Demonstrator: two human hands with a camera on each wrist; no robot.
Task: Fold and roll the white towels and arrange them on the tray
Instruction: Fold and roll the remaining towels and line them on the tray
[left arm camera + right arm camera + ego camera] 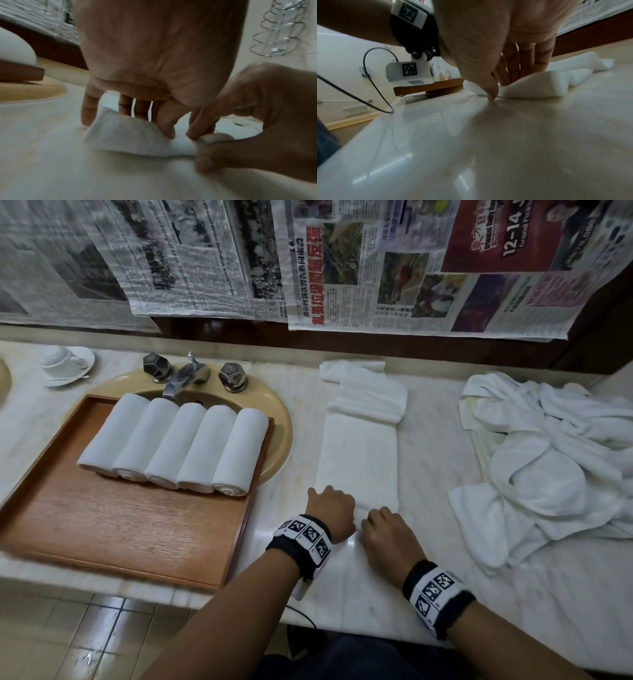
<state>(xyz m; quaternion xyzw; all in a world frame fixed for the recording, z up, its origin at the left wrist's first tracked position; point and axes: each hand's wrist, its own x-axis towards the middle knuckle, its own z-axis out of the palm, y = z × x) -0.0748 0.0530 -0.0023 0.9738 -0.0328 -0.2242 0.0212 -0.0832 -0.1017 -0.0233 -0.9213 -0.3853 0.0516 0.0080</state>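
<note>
A white towel (pixel 359 453) lies folded into a long strip on the marble counter, its far end bunched up. My left hand (pixel 330 505) and right hand (pixel 382 523) sit side by side on its near end, fingers curled over a small started roll. In the left wrist view the roll (pixel 130 136) lies under my left fingers (pixel 164 121), and the right thumb (pixel 205 159) pinches its right end. The right wrist view has that thumb (pixel 491 93) touching the counter beside the towel (pixel 536 83). Several rolled towels (pixel 178 443) lie in a row on the wooden tray (pixel 102 525).
The tray rests partly over a beige sink (pixel 279 419) with a metal faucet (pixel 181 378). A heap of loose white towels (pixel 548 457) fills the counter's right side. A cup on a saucer (pixel 65 364) stands far left. Newspapers cover the back wall.
</note>
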